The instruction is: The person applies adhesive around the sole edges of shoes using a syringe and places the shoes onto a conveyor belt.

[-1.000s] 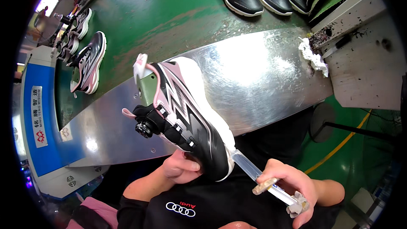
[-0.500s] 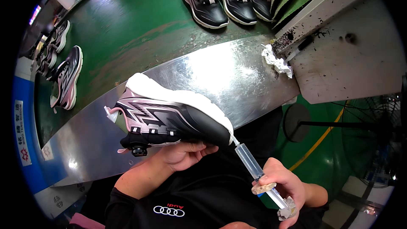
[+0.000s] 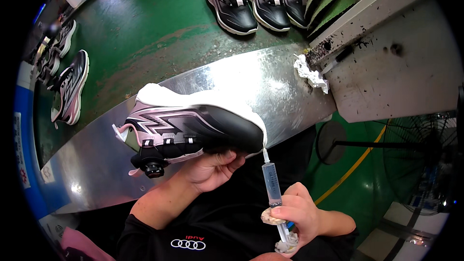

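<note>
A black and pink sneaker [image 3: 193, 128] with a white sole lies on its side in the air, sole facing away from me and toe to the right. My left hand [image 3: 212, 169] is closed on its upper near the toe, from below. In my right hand [image 3: 295, 212] is a clear syringe [image 3: 271, 183] with a padded, tape-wrapped flange and plunger end. Its tip meets the seam between sole and upper at the toe. Clear liquid seems to fill part of the barrel. My right fingers are wrapped round the flange and plunger.
A metal ledge [image 3: 106, 164] borders the green conveyor belt [image 3: 150, 34]. Several sneakers [image 3: 232, 9] stand at the far side, and another sneaker [image 3: 72, 87] rests at left. Crumpled white tissue [image 3: 311, 75] lies by a stained metal panel [image 3: 386, 67]. A black fan [image 3: 425, 159] stands at right.
My right hand and the syringe have swung left, and the syringe now stands steeper. Its tip stays at the toe seam. The sneaker has shifted slightly left in view.
</note>
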Tool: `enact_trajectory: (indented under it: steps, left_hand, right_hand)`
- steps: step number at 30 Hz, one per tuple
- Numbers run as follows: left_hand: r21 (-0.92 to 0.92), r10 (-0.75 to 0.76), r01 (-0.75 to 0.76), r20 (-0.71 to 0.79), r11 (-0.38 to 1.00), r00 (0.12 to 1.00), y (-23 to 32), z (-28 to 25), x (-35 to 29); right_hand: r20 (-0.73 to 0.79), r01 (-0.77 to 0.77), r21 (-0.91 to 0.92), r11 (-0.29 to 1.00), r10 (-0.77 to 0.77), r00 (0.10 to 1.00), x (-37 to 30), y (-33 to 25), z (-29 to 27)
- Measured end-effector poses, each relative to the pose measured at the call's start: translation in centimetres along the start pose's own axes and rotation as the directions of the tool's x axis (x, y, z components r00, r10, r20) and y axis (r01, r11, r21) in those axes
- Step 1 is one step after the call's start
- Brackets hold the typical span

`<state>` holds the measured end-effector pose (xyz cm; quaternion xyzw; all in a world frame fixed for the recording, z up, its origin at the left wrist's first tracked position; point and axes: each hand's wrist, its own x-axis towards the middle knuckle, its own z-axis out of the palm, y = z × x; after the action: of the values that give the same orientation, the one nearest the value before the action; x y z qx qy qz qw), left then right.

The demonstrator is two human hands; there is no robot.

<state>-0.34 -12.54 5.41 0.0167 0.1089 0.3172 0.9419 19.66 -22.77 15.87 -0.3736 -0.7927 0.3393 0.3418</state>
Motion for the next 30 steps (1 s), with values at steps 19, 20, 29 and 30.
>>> enact_trajectory:
  steps: [19, 20, 29, 30]
  left_hand:
    - [-0.065, 0.015, -0.010, 0.070, 0.998, 0.997, 0.2, 1.4, 0.1]
    - [-0.064, 0.005, -0.001, 0.052, 0.998, 0.999, 0.1, 1.4, 0.1]
    - [0.024, 0.020, -0.021, 0.045, 0.999, 0.999, 0.5, 1.2, -0.3]
    - [0.030, 0.032, -0.034, 0.039, 0.999, 0.999, 0.5, 1.0, -0.5]
  right_hand:
    - [-0.109, 0.106, -0.305, 0.947, -0.145, 0.983, 0.2, 1.3, 3.3]
    - [-0.110, 0.096, -0.320, 0.943, -0.137, 0.984, 0.1, 1.4, 3.5]
    - [-0.096, 0.096, -0.359, 0.929, -0.139, 0.986, -0.1, 1.8, 4.2]
    - [-0.123, 0.109, -0.352, 0.930, -0.161, 0.979, 0.0, 1.7, 4.2]
